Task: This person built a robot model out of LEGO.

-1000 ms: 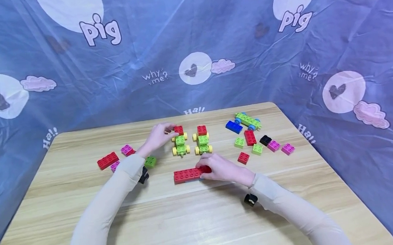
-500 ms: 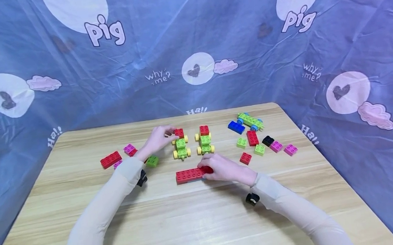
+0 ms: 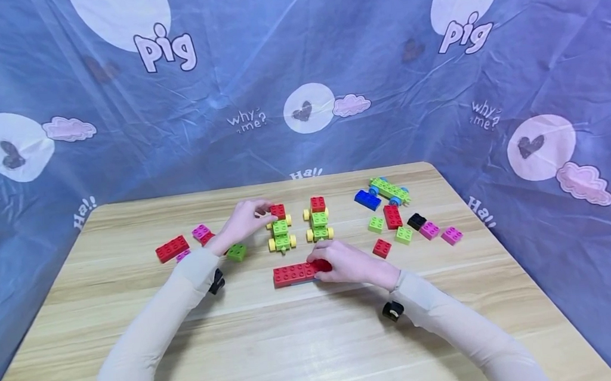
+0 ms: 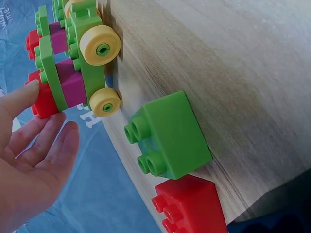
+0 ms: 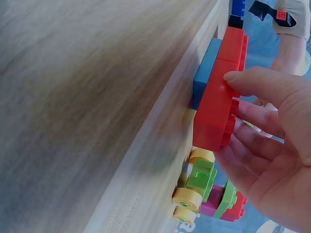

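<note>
My left hand [image 3: 245, 219] holds the red brick [image 4: 44, 97] on top of the left toy car, thumb on one side and fingertips at the other. That car has a light green base [image 4: 87, 58], yellow wheels [image 4: 100, 44], a purple brick [image 4: 71, 82] and a green plate under the red brick. A matching car [image 3: 319, 219] stands to its right. Nearer the front, my right hand [image 3: 346, 264] grips the right end of a row of red bricks [image 5: 214, 102] between thumb and fingers. Beneath this row is a blue brick [image 5: 206, 73]. The palm hides part of the row's end.
On the left lie a long red brick [image 3: 172, 249], pink bricks [image 3: 201, 231] and a green brick [image 3: 237, 252]. At the right are a green car base with blue wheels [image 3: 388, 190], a blue brick [image 3: 368, 199], a black brick [image 3: 417, 221] and several red, green and pink bricks.
The left car has shifted slightly toward the front with my left hand still on its red brick. My right hand keeps its grip on the red row. The head view has moved slightly.
</note>
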Demonstrator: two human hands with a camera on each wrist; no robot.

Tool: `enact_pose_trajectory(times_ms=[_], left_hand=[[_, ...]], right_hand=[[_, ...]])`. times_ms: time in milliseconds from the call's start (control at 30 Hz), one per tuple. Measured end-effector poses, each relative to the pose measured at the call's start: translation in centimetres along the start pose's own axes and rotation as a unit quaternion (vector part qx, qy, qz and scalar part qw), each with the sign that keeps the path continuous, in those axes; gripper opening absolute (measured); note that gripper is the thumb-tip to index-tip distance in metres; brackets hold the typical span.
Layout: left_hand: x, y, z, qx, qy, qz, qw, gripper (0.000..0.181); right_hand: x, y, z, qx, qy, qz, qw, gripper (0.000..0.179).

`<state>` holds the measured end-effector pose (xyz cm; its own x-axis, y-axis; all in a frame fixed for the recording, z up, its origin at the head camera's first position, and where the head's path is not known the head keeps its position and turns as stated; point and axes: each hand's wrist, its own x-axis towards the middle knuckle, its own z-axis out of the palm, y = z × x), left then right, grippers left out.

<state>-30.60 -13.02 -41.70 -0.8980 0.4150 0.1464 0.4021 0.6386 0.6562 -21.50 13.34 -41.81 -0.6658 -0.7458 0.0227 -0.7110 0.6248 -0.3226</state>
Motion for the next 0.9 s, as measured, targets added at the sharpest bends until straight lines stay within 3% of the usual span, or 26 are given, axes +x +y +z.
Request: enact_pose_trajectory(times_ms=[567, 900], left_hand=[[-0.3, 0.3, -0.4, 0.002, -0.01, 0.003, 0.9999, 0.043], [-0.4, 0.3, -0.6, -0.008, -0.007, -0.007, 0.9999, 0.043]], right_hand=[[0.0, 0.6, -0.1, 0.017, 0.023, -0.022, 0.9993, 0.032], [0.3, 1.6, -2.6, 0.012, 0.062, -0.037, 0.9973, 0.033]])
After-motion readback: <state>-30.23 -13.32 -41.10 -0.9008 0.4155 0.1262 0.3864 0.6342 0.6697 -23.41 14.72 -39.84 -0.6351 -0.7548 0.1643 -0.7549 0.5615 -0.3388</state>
